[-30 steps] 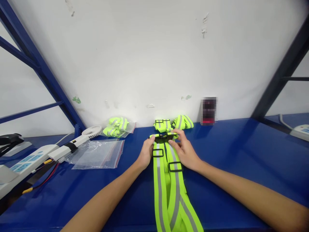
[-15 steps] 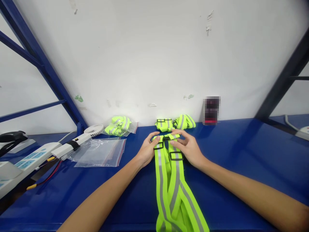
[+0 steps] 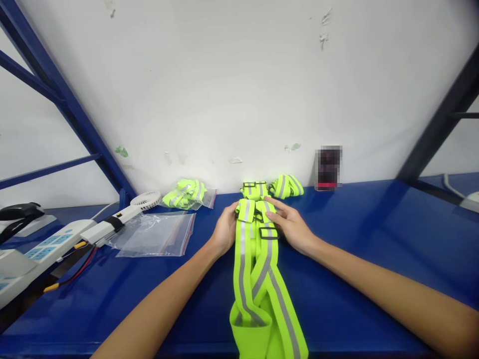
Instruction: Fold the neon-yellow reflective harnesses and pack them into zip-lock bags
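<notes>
A neon-yellow reflective strap vest (image 3: 266,269) with grey stripes stretches from the middle of the table to its front edge. Its far end is folded over between my two hands. My left hand (image 3: 225,230) grips the left side of the fold, its fingertips hidden behind the straps. On the other side, my right hand (image 3: 290,224) pinches the fold with thumb and fingers, just above a black slider buckle (image 3: 269,233). Nearer the front edge, the straps cross and one loop bulges upward.
Two rolled reflective vests (image 3: 286,186) sit by the wall behind my hands. To the left lie a bagged vest (image 3: 185,193), clear zip bags (image 3: 157,234), a small white fan (image 3: 145,200) and a power strip (image 3: 48,247). A pixelated dark object (image 3: 328,168) leans on the wall at right.
The far end of the vest has been turned over toward me, covering the left buckle. Its straps have shifted slightly left, and a loop has risen near the front.
</notes>
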Demonstrator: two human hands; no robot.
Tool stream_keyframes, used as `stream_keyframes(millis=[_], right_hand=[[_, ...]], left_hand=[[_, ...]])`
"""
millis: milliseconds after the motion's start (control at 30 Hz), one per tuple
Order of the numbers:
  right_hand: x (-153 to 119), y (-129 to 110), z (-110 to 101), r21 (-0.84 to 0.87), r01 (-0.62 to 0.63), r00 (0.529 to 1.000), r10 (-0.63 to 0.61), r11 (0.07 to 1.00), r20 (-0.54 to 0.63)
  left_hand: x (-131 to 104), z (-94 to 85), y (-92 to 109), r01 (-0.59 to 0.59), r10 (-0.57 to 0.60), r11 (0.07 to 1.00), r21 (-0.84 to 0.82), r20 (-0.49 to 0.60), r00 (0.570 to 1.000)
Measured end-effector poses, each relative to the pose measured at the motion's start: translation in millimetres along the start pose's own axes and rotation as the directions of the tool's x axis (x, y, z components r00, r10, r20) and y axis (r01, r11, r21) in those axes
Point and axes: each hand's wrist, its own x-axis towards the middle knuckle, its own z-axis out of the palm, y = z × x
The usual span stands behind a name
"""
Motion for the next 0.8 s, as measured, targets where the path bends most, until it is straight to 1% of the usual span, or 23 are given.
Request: stream_keyframes(millis=[67, 100, 200, 267, 333, 400, 533, 667, 800], right_hand=[[1.3, 0.6, -0.1, 0.051, -0.011, 1.000, 0.013, 0.999, -0.028], [2.0, 1.1, -0.3, 0.072, -0.020, 0.999, 0.022, 0.997, -0.034], [3.4, 3.2, -1.8, 0.075, -0.022, 0.998, 0.026, 0.997, -0.049], [3.6, 4.0, -2.8, 0.029, 0.005, 0.998, -0.003, 1.000, -0.059], [2.9, 3.7, -3.0, -0.038, 0.034, 0.997, -0.037, 0.999, -0.064], [1.2, 2.3, -2.3, -0.110, 0.057, 0.996, -0.064, 0.992, -0.061], [-4.3, -1.3, 1.6, -0.204, 0.108, 0.993, -0.114, 0.973, -0.017], [-8.3, -3.0, 4.0, -0.235, 0.161, 0.987, -0.159, 0.959, 0.026], [-8.6, -4.0, 3.8, -0.256, 0.190, 0.982, -0.188, 0.948, 0.034]], left_hand=[[-0.2, 0.3, 1.1, 0.021, -0.017, 0.997, -0.080, 0.042, 0.999], [-0.2, -0.2, 1.0, 0.028, -0.024, 0.996, -0.080, 0.044, 0.999], [0.3, -2.9, -2.7, 0.042, -0.043, 0.999, 0.034, 0.019, 0.999], [1.0, -5.2, -6.6, 0.036, -0.040, 0.992, 0.118, 0.037, 0.998], [1.9, -7.6, -10.0, -0.002, -0.012, 0.984, 0.177, 0.078, 0.997], [2.7, -10.1, -11.8, -0.044, 0.024, 0.974, 0.222, 0.089, 0.996], [3.2, -14.6, -11.1, -0.065, 0.056, 0.946, 0.317, 0.036, 0.998], [0.7, -14.3, -7.7, -0.088, 0.077, 0.924, 0.373, 0.044, 0.996], [-1.9, -9.7, -5.5, -0.145, 0.146, 0.874, 0.464, 0.036, 0.989]])
